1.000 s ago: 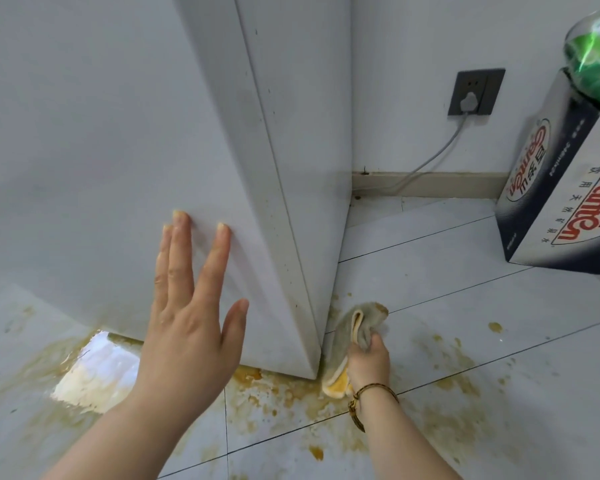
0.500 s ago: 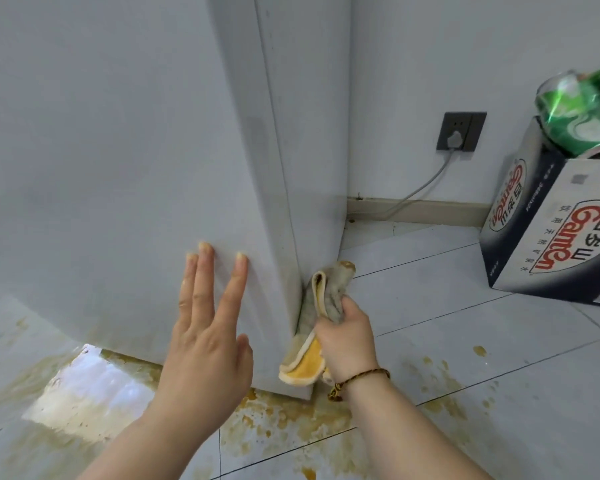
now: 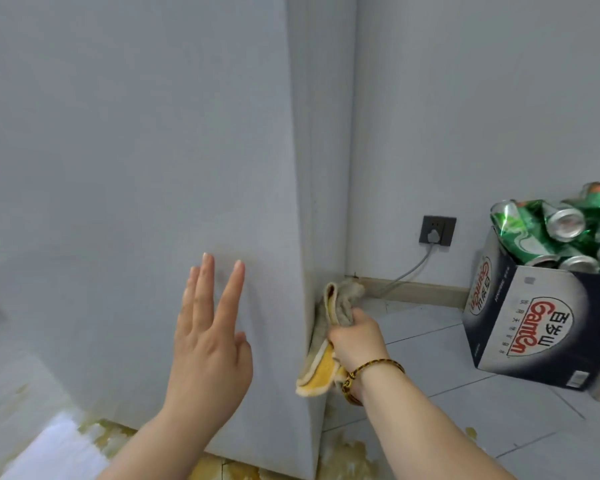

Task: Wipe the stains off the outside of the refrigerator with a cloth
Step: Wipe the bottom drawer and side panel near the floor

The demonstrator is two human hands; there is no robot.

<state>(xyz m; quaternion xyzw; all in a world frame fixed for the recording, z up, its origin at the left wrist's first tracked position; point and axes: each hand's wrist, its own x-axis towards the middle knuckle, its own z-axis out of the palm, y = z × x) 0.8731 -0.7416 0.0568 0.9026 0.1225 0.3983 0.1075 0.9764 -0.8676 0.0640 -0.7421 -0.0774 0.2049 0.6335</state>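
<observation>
A person's right hand (image 3: 357, 341) grips a cloth (image 3: 329, 317) against the lower side wall of a pale grey refrigerator (image 3: 153, 168), just behind its front corner; the appliance's top runs out of the frame and both forearms cover part of its base. The gripping fingers curl out of sight behind the bunched fabric, and a braided bracelet (image 3: 374, 368) circles the wrist. The left hand (image 3: 208, 341) is raised flat before the front panel, fingers straight, slightly spread and pointing up; whether they touch the panel cannot be told. The cloth stands nearly upright along the corner, its grey-beige end up, its yellow end hanging below the fist. Brownish stains (image 3: 343, 459) mark the floor (image 3: 430, 341) tiles at the bottom edge. A carton (image 3: 534, 323) of green cans (image 3: 565, 230), cut off at right, sits near a wall socket (image 3: 437, 230)
</observation>
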